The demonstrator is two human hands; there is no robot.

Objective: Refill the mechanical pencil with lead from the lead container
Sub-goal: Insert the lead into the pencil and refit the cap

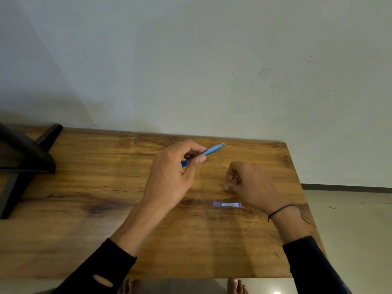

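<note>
A: Status?
B: My left hand (169, 177) pinches the slim blue plastic mechanical pencil (204, 153) above the wooden table (84, 187). Right hand (248, 185) curled — contents, cannot tell.
A: Container?
B: Small flat blue lead container (227, 204) lies just beside my right wrist.
A: Risks?
B: Lead may snap if misaligned — black stand (25, 158) sits well apart, nothing obstructs
</note>
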